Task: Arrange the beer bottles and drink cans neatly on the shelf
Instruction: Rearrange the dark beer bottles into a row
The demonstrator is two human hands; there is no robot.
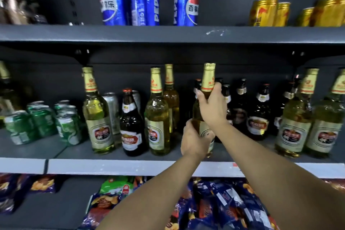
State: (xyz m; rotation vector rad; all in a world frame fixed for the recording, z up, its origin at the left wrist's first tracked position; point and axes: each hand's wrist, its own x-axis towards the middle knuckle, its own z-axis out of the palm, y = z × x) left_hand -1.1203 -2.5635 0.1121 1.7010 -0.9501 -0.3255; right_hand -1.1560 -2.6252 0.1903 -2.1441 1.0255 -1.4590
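A pale beer bottle with a gold foil neck (208, 78) stands at the middle of the middle shelf (130, 167). My right hand (212, 105) grips its neck and shoulder. My left hand (194, 141) holds its lower body over the label. Other pale bottles (98, 117) (158, 119) stand to the left, with one dark bottle (130, 125) between them. Several dark bottles (258, 115) stand behind and to the right. Two more pale bottles (296, 117) stand at the far right. Green cans (42, 119) cluster at the left.
The upper shelf (168, 33) carries blue Pepsi cans (145, 0) and gold cans (265, 12). A silver can (112, 110) stands behind the left bottles. Snack bags (214, 205) fill the lower shelf below my arms.
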